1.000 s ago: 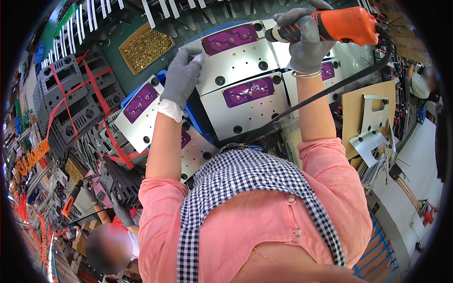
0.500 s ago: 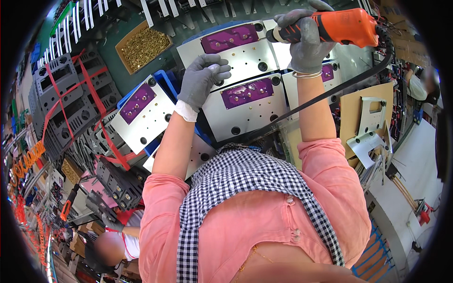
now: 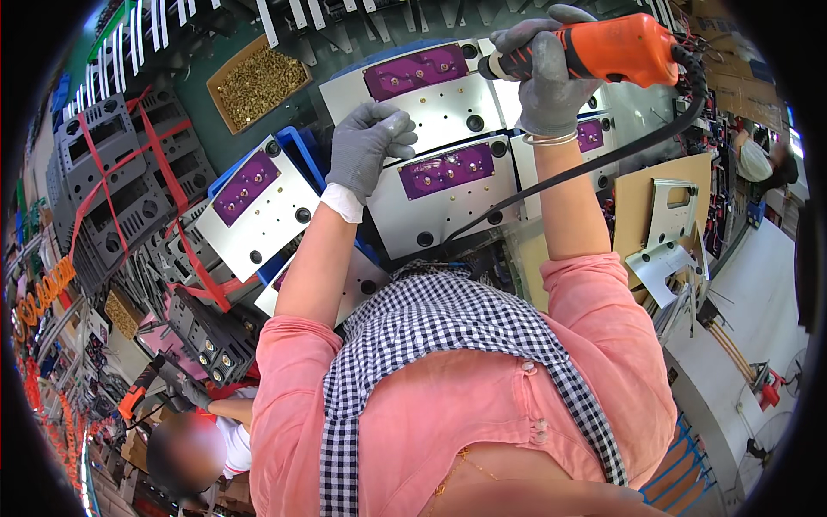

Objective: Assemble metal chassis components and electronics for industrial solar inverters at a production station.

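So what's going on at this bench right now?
A person in grey gloves works over silver metal plates with purple inserts. The right hand grips an orange corded power screwdriver above the plates. The left hand is loosely curled just over one plate's edge. A tray of brass screws sits nearby.

Bright, sharp; strong fisheye edge distortion

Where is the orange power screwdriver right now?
In the head view, the orange power screwdriver is at the upper right, gripped by the gloved right hand above the metal plates with purple inserts.
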`<state>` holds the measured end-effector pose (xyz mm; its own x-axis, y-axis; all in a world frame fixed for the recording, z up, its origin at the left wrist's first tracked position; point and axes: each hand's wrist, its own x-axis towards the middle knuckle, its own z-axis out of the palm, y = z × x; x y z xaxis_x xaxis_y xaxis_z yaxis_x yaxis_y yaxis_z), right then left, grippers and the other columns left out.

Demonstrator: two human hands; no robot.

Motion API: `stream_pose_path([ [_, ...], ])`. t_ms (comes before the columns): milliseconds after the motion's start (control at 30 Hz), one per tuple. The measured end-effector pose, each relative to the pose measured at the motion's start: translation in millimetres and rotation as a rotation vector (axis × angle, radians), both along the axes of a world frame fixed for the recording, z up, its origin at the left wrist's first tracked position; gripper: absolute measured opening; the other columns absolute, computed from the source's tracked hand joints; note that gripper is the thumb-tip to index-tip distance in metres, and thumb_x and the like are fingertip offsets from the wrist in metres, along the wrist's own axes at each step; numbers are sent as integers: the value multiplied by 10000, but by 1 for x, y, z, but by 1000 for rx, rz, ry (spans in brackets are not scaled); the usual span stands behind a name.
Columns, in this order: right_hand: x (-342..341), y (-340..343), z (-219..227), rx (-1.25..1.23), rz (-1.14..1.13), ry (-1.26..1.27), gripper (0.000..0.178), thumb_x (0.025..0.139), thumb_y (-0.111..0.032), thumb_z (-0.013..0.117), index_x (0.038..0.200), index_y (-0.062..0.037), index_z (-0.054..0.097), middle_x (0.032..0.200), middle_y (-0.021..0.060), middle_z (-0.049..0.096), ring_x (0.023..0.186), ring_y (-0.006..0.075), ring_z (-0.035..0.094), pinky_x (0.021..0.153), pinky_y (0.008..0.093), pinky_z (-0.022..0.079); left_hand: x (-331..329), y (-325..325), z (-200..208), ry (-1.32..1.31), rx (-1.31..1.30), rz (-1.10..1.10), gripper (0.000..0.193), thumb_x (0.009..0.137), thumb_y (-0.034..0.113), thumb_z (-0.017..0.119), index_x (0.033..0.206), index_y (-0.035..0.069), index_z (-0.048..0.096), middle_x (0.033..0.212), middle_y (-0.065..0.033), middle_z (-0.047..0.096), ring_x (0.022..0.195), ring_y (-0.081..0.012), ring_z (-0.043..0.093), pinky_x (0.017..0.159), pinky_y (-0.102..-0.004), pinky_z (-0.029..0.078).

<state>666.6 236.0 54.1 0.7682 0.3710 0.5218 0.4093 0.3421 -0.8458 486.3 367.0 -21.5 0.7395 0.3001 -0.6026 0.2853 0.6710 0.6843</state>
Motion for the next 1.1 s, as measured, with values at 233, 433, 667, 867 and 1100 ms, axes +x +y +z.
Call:
stream_pose_path([
  [233,-15,-2,-8,-25,-76,153,465,905,-173,705,1261,-82,420,792,70,646,679,151,615,652,268,508,-4,-5,1,12,28,-11,118,949,57,670,1051,-1,674,892,-97,698,741,-152,680,649,-270,588],
  [433,-10,3,7,-173,-108,11,419,901,-129,657,1233,-22,423,762,119,676,671,224,667,726,388,586,-5,-2,-10,-21,-13,10,159,978,144,658,1036,-4,662,885,-83,683,726,-140,662,647,-265,573],
  [667,-56,3,24,203,327,31,739,942,-499,654,1432,-37,350,910,151,680,750,311,684,765,531,598,-15,-3,-15,-55,-107,76,413,1017,435,606,975,24,629,788,-50,634,628,-112,587,509,-223,468],
  [867,-72,11,19,241,461,-9,736,963,-508,621,1450,-35,337,930,156,677,754,311,683,753,525,599,-23,-7,-7,-47,-167,96,446,1017,472,592,935,34,616,730,-48,612,563,-106,544,454,-223,426],
  [1100,-76,14,18,224,440,-59,736,978,-530,591,1442,-21,333,923,148,669,739,292,672,762,522,599,-30,-10,0,-47,-176,96,448,1012,509,576,920,71,560,733,-35,560,580,-107,512,459,-213,384],
])
